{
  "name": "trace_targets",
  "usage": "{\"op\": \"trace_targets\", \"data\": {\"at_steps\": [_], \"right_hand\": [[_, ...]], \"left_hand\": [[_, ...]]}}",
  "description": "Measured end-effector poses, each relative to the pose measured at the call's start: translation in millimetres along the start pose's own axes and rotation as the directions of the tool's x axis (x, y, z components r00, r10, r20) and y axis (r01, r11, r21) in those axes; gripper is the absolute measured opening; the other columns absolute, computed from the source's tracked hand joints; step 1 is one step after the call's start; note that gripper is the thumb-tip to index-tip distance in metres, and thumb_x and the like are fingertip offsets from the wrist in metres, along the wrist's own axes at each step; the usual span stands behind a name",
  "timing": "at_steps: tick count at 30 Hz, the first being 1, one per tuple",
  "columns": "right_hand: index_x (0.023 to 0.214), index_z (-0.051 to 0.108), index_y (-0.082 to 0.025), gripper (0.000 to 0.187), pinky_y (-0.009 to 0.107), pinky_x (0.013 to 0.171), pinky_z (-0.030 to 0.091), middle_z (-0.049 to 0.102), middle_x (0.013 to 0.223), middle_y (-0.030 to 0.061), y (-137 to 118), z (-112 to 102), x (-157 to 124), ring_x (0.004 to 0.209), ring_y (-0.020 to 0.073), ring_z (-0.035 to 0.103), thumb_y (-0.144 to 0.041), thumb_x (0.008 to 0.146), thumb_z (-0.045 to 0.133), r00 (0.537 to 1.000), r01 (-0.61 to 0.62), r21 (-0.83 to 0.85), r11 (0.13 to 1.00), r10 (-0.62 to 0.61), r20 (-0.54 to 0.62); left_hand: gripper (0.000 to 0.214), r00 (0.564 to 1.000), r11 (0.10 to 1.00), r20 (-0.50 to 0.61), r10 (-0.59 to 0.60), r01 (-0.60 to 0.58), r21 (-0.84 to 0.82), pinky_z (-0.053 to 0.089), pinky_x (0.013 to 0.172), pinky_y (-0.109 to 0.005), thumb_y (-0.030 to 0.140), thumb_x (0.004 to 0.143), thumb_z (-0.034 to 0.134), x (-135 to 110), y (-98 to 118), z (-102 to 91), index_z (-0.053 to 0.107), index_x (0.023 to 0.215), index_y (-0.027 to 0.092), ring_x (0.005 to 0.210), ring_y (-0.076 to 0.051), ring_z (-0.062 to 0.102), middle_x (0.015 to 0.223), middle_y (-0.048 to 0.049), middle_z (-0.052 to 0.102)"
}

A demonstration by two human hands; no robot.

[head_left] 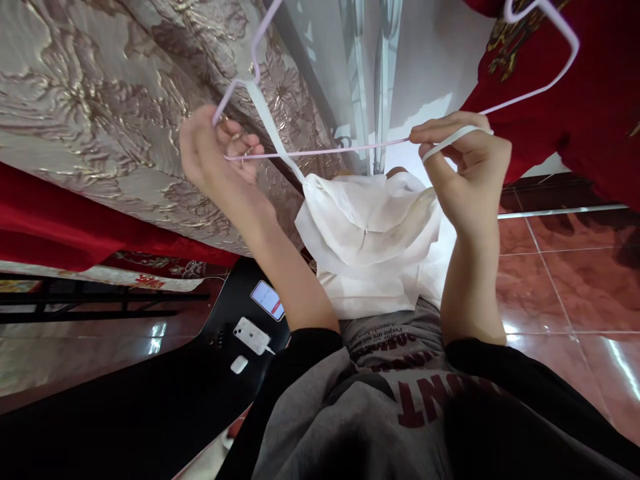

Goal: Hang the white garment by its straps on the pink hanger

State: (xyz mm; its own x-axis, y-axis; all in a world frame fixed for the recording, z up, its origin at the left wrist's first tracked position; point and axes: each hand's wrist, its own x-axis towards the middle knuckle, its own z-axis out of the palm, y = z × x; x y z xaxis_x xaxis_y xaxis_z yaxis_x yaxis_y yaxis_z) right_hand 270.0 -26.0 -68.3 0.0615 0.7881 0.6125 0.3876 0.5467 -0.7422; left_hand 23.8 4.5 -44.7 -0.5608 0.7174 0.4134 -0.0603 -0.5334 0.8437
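Observation:
A thin pale purple clothes hanger (340, 151) stretches across in front of me, its top beyond the upper edge. My left hand (217, 147) is curled around the hanger's left corner. One white strap (270, 123) loops over the hanger near that hand and runs down to a white garment (370, 247) on my lap. My right hand (463, 167) pinches the hanger's lower bar, and a second white strap (457, 137) passes over its fingers. The hanger's right end rises past this hand. A small dark-and-light detail shows at the middle of the garment's neckline.
At left, a black seat or bench (200, 393) bears a lit phone (269, 300), a white phone (253, 335) with a cable and a small white case (239, 364). Patterned beige fabric (100, 100) hangs at upper left, red fabric (600, 100) at right. Reddish tiles (565, 287) cover the floor.

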Motion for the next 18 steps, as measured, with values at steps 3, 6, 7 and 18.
{"op": "trace_targets", "data": {"at_steps": [3,6,7,18], "right_hand": [[0.094,0.066,-0.03,0.016,0.033,0.092,0.056,0.064,0.097,-0.0015,0,6,-1,0.111,0.0138,0.053,-0.024,0.081,0.057,1.0,0.012,0.028,1.0,-0.013,0.005],[0.094,0.067,-0.026,0.017,0.032,0.085,0.058,0.063,0.102,0.0,5,3,-1,0.11,0.0161,0.055,-0.022,0.078,0.06,0.999,0.034,0.105,0.994,-0.032,-0.017],[0.095,0.067,-0.025,0.018,0.031,0.077,0.058,0.064,0.102,0.0014,9,-1,-1,0.104,0.0168,0.058,-0.022,0.078,0.06,0.995,0.058,0.123,0.991,-0.048,-0.09],[0.101,0.067,-0.028,0.026,0.025,0.081,0.053,0.064,0.096,-0.0009,14,-81,44,0.09,0.0127,0.062,-0.028,0.075,0.065,0.998,-0.025,-0.244,0.969,0.039,0.054]], "left_hand": [[0.02,0.996,0.983,-0.059,-0.065,0.053,-0.178,0.046,0.09,-0.025,0.024,0.1,0.021,-29,-18,14.1,0.038,0.11,0.02,0.105,-0.012,0.056,0.111,-0.0065,0.056],[0.021,0.993,0.984,0.043,-0.108,0.113,-0.141,0.044,0.093,-0.028,0.031,0.1,0.023,-48,-26,26.3,0.036,0.114,0.021,0.11,-0.015,0.054,0.116,-0.0073,0.054],[0.023,0.992,0.989,0.069,-0.11,0.116,-0.092,0.045,0.091,-0.029,0.034,0.1,0.024,-50,-27,27.4,0.037,0.115,0.022,0.108,-0.017,0.055,0.115,-0.0068,0.054],[0.011,0.985,0.972,0.132,-0.113,0.137,-0.189,0.045,0.077,-0.031,0.03,0.098,0.039,-34,-23,7.9,0.048,0.102,0.025,0.088,-0.019,0.061,0.085,-0.0029,0.054]]}}
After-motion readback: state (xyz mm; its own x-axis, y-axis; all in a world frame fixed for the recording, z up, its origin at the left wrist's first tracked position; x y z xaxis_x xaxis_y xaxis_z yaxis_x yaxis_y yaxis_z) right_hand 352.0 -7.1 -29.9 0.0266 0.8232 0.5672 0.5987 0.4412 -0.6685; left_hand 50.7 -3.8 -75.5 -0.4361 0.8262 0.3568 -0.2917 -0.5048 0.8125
